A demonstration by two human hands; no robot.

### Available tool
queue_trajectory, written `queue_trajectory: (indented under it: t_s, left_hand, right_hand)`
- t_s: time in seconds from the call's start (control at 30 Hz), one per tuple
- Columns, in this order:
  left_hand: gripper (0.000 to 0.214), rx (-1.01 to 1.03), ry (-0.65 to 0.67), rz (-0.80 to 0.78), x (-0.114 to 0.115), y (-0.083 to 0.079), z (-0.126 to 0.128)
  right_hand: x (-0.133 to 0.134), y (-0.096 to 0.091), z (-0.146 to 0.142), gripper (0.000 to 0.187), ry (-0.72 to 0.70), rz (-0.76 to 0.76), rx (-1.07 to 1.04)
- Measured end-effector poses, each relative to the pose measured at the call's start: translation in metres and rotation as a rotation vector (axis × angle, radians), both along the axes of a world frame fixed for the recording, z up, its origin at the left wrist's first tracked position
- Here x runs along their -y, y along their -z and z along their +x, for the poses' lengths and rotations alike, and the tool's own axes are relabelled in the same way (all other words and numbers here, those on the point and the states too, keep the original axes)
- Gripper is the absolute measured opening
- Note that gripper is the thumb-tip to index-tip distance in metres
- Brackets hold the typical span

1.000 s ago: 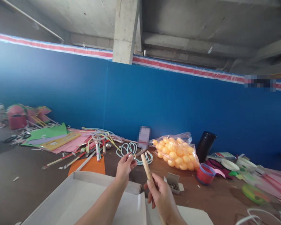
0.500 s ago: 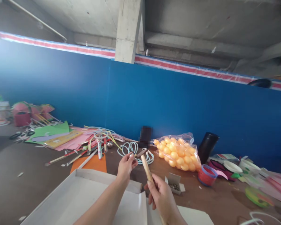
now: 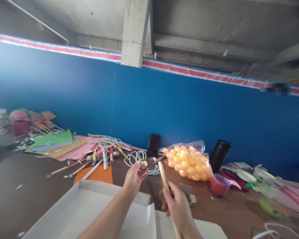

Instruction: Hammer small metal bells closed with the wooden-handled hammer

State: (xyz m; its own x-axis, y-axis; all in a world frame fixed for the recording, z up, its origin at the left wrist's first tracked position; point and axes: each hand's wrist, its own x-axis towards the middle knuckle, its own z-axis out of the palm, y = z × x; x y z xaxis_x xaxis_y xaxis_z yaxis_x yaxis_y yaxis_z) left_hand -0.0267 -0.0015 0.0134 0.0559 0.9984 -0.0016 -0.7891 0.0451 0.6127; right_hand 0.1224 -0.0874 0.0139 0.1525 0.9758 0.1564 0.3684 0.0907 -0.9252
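Observation:
My left hand (image 3: pixel 134 176) holds a shiny silver ball (image 3: pixel 144 164) between thumb and fingers, raised above the table. My right hand (image 3: pixel 175 202) is closed round the wooden handle of a hammer (image 3: pixel 163 176). The hammer's dark head points away from me, to the right of the ball and apart from it. Behind both lies a coil of pale blue cord (image 3: pixel 136 157). Partly hidden behind my right hand is a small open box (image 3: pixel 186 190). Below my forearms sits a shallow white box (image 3: pixel 99 202).
A clear bag of orange balls (image 3: pixel 186 162) lies beyond the hammer, near a black cylinder (image 3: pixel 220 155). Red and blue cups (image 3: pixel 219 186) stand at right. Coloured paper (image 3: pixel 52 139), sticks and another silver ball (image 3: pixel 116 153) are at left. A blue partition (image 3: pixel 189 106) borders the table.
The hammer has moved right, away from the silver ball. My left hand has turned, and the ball now shows more fully. The small box has become more covered by my right hand.

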Motion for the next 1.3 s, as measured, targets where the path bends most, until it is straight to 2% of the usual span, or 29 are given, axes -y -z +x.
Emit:
queue_trajectory:
  t_s: [0.2, 0.37, 0.5, 0.67, 1.03, 1.17, 1.23, 1.3]
  left_hand:
    - [0.023, 0.023, 0.038, -0.040, 0.001, -0.001, -0.001]
    - [0.028, 0.025, 0.067, -0.041, 0.002, -0.002, -0.003]
    - [0.027, 0.022, 0.073, -0.026, 0.004, -0.004, -0.003]
    - [0.023, -0.005, 0.064, 0.004, 0.005, -0.004, -0.003]
    - [0.024, -0.049, 0.086, 0.014, 0.006, -0.003, -0.002]
    - [0.027, -0.109, 0.085, 0.033, 0.008, -0.004, -0.001]
    - [0.028, -0.141, 0.090, 0.035, 0.009, -0.005, -0.001]
    - [0.028, -0.169, 0.097, 0.027, 0.010, -0.005, -0.001]
  right_hand:
    - [-0.004, 0.008, 0.003, 0.023, 0.009, -0.198, 0.100]
    - [-0.004, 0.014, 0.004, 0.023, -0.035, -0.243, 0.101]
    - [-0.005, 0.018, 0.006, 0.023, -0.035, -0.198, 0.158]
    - [-0.005, 0.016, 0.009, 0.021, -0.006, -0.098, 0.339]
    - [0.001, 0.013, 0.001, 0.024, -0.030, -0.091, 0.472]
    - [0.001, 0.005, 0.009, 0.021, 0.044, -0.112, 0.583]
    - [-0.002, 0.000, 0.020, 0.023, 0.138, -0.137, 0.648]
    - [-0.004, -0.005, 0.034, 0.025, 0.292, -0.173, 0.675]
